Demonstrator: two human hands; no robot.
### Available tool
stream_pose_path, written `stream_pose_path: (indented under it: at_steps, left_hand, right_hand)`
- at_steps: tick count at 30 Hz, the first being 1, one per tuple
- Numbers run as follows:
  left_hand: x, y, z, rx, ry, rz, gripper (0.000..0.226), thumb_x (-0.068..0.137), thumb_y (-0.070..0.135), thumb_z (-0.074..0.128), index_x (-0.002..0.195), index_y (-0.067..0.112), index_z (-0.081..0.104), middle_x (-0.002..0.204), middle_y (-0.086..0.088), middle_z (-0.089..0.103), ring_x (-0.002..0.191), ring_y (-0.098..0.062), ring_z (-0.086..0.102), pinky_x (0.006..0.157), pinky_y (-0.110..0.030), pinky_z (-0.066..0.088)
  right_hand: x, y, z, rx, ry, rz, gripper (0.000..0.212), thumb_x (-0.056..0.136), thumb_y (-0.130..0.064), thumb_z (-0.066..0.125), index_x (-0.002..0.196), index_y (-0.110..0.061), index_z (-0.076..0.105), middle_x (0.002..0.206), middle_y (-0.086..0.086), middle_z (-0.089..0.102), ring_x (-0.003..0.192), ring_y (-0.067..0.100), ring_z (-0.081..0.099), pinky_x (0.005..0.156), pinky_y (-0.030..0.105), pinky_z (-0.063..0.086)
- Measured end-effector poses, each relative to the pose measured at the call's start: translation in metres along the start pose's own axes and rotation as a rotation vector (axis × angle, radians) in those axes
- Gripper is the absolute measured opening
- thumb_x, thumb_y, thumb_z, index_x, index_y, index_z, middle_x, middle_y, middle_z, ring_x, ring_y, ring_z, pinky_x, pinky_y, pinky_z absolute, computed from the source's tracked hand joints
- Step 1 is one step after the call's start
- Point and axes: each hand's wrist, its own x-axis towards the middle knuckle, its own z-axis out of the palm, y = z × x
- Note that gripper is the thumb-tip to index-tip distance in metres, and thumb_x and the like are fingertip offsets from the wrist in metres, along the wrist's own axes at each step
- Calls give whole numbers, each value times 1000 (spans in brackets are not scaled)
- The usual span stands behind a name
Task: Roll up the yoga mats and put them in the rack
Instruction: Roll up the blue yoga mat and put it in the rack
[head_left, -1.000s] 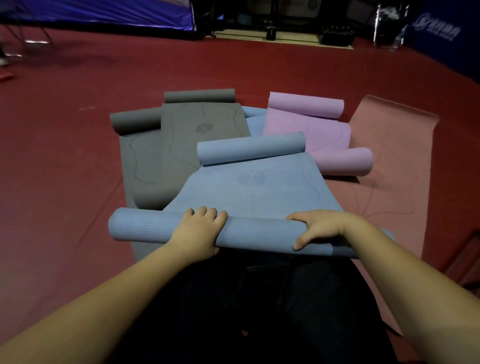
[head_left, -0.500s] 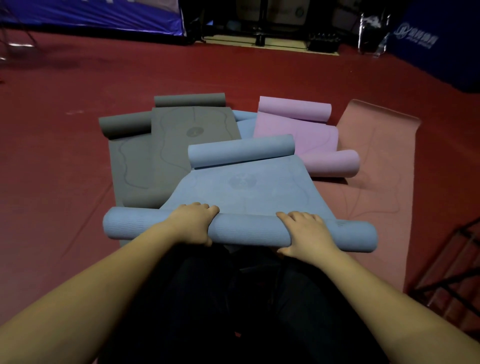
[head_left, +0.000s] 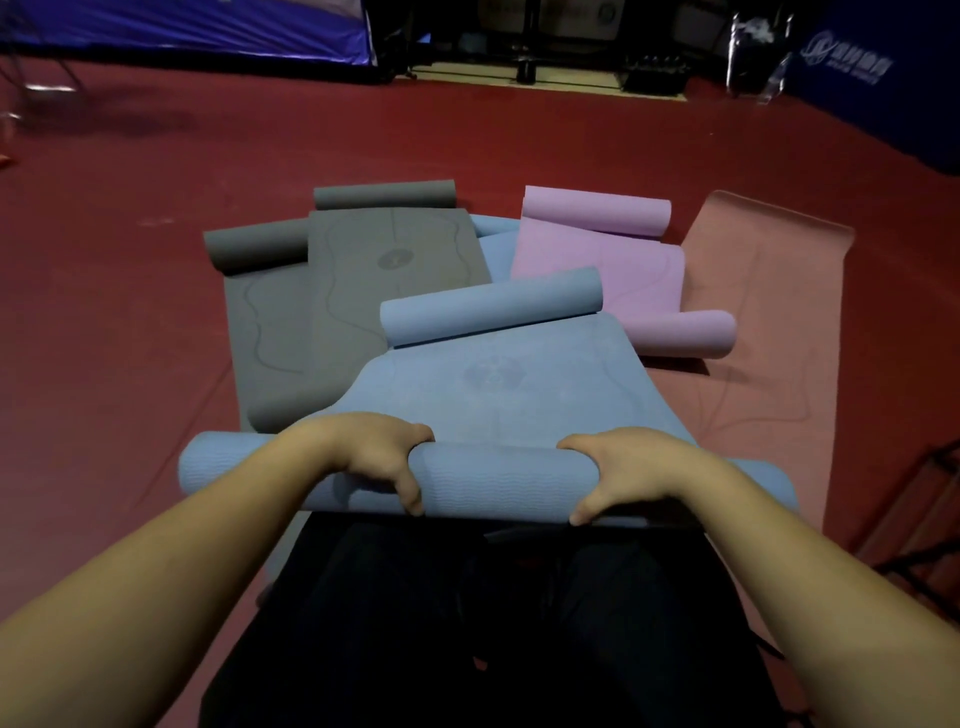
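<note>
Since the earlier frame both hands have shifted their grip on the near roll: then they lay over its top with the fingers forward, now the thumbs hook down the near face and the fingers curl out of sight over the far side. The left hand (head_left: 371, 451) and the right hand (head_left: 626, 465) each clasp the rolled end of the blue mat (head_left: 498, 480), which lies on the red floor (head_left: 114, 332) just in front of the person's dark-clad knees. The roll's long axis runs left to right across the view, its left end poking past the left forearm. The flat stretch of the mat reaches away to a second curl at its far end. Beyond lie the grey mats (head_left: 358, 270), the purple mat (head_left: 613, 260) and a flat pink mat (head_left: 753, 312). A dark rack (head_left: 930, 514) edge shows at the right.
</note>
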Motion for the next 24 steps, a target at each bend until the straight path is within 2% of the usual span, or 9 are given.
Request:
stream_pose_path:
  at_steps: [4, 6, 8, 11, 14, 17, 20, 22, 24]
  left_hand:
    - [-1, -9, 9, 38, 260, 98, 84, 50, 65, 70, 124, 33, 49, 114, 14, 48, 106, -8, 47, 93, -32, 44]
    - [-6, -11, 20, 164, 444, 140, 81, 57, 67, 60, 128, 29, 49, 113, 12, 46, 108, -11, 43, 94, -33, 41]
    - [-7, -13, 40, 352, 642, 184, 79, 62, 66, 54, 130, 26, 50, 117, 6, 50, 108, -18, 48, 93, -38, 43]
    - [4, -17, 68, 550, 811, 164, 94, 56, 70, 66, 132, 18, 50, 113, -2, 60, 96, -26, 59, 82, -41, 51]
    - [12, -18, 72, 574, 817, 103, 97, 52, 72, 73, 130, 19, 48, 107, -2, 62, 90, -27, 62, 78, -41, 51]
    - [13, -13, 63, 526, 732, 63, 80, 65, 69, 65, 130, 26, 44, 113, 2, 58, 100, -24, 58, 87, -41, 46]
    - [14, -8, 48, 459, 611, 28, 76, 69, 68, 65, 130, 30, 41, 118, 4, 56, 109, -22, 55, 90, -39, 44]
    - [17, -9, 36, 407, 530, 24, 76, 67, 67, 68, 129, 31, 43, 118, 5, 58, 110, -22, 55, 89, -39, 45]
    - [21, -11, 24, 340, 442, 23, 75, 65, 67, 71, 125, 32, 45, 116, 5, 60, 107, -21, 57, 85, -37, 47]
  right_hand:
    - [19, 8, -11, 194, -164, 20, 59, 66, -54, 82, 117, -41, 55, 106, -18, 61, 98, 10, 58, 83, 25, 43]
    - [26, 15, -13, 292, -217, 32, 50, 68, -48, 83, 112, -39, 59, 106, -18, 63, 98, 8, 60, 81, 23, 45]
    - [33, 20, -15, 368, -265, 40, 44, 70, -43, 83, 109, -38, 63, 108, -15, 67, 100, 9, 64, 86, 25, 49]
    - [42, 25, -15, 430, -318, 47, 42, 66, -45, 84, 103, -39, 66, 108, -12, 70, 101, 14, 67, 93, 31, 51]
    - [48, 26, -12, 402, -310, 43, 51, 58, -56, 83, 104, -42, 65, 109, -14, 69, 104, 12, 65, 97, 33, 49]
    - [42, 24, -10, 295, -232, 18, 47, 70, -56, 80, 110, -43, 60, 114, -17, 65, 106, 9, 60, 100, 30, 44]
    - [28, 20, -7, 234, -81, 24, 53, 78, -59, 73, 125, -41, 55, 120, -19, 61, 111, 7, 57, 98, 26, 42]
    - [20, 16, 2, 122, 74, 38, 60, 80, -71, 59, 130, -38, 53, 126, -18, 58, 116, 8, 55, 98, 29, 43]
    - [16, 12, 17, 2, 243, 60, 80, 74, -84, 33, 134, -35, 51, 133, -12, 57, 121, 14, 54, 99, 34, 43]
